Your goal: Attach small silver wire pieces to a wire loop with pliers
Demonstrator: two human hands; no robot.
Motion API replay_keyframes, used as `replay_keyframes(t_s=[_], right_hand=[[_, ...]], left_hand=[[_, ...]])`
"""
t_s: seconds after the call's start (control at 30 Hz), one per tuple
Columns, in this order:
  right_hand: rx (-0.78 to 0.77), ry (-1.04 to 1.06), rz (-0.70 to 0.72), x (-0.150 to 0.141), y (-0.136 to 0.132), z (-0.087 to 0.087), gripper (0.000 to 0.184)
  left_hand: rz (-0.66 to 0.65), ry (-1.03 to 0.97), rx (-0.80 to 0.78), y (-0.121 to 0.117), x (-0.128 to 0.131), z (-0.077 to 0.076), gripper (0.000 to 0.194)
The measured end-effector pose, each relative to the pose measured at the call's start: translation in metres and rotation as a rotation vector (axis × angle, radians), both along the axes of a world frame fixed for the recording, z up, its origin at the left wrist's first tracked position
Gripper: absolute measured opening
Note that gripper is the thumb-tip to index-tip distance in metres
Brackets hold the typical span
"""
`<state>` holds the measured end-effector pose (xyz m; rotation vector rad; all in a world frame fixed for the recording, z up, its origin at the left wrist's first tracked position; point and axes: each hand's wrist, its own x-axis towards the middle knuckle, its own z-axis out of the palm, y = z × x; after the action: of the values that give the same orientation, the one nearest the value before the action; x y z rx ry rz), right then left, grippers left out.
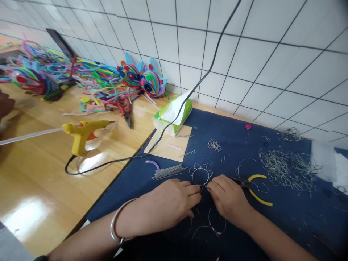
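A thin wire ring (193, 178) with petal-like wire loops and a few small pink beads lies upright in the picture between my hands. My left hand (172, 199), a silver bangle on its wrist, pinches the ring's lower left side. My right hand (228, 199) has its fingers closed at the lower right of the same ring. Their fingertips hide the exact grip. Below them lies another wire loop with pink beads (216, 231). Pliers with yellow handles (262, 200) rest just right of my right hand. Straight wires (170, 172) lie bundled beyond my left hand.
Tangled wire (280, 168) covers the right of the dark mat (217, 121). A tissue pack (174, 116) stands behind; a black cable (214, 58) crosses in front. Leftward are a yellow glue gun (84, 136), pipe cleaners (106, 94) and another person's hand (5, 103).
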<state>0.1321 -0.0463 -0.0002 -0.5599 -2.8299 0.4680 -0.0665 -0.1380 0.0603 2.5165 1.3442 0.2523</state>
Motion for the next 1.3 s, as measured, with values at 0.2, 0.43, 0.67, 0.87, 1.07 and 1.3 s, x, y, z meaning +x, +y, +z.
replay_keyframes(t_s=[0.2, 0.43, 0.67, 0.87, 1.07, 1.3], right_hand=[[0.023, 0.003, -0.003, 0.001, 0.001, 0.0, 0.017], [0.05, 0.022, -0.035, 0.0, -0.001, 0.003, 0.016], [0.065, 0.041, -0.1, -0.001, -0.002, 0.0, 0.016], [0.083, 0.05, -0.142, -0.004, -0.005, -0.001, 0.017], [0.093, 0.057, -0.163, -0.004, -0.006, 0.0, 0.018], [0.102, 0.057, -0.194, -0.006, -0.007, 0.0, 0.018]], left_hand=[[0.109, 0.009, -0.001, 0.012, -0.015, -0.003, 0.019], [0.107, 0.045, -0.029, 0.015, -0.015, -0.009, 0.016], [0.081, 0.009, 0.004, 0.013, -0.013, -0.008, 0.016], [0.08, -0.012, 0.005, 0.012, -0.008, -0.007, 0.017], [0.082, -0.04, -0.007, 0.01, -0.004, -0.007, 0.019], [0.093, -0.066, -0.059, 0.014, -0.003, -0.006, 0.023]])
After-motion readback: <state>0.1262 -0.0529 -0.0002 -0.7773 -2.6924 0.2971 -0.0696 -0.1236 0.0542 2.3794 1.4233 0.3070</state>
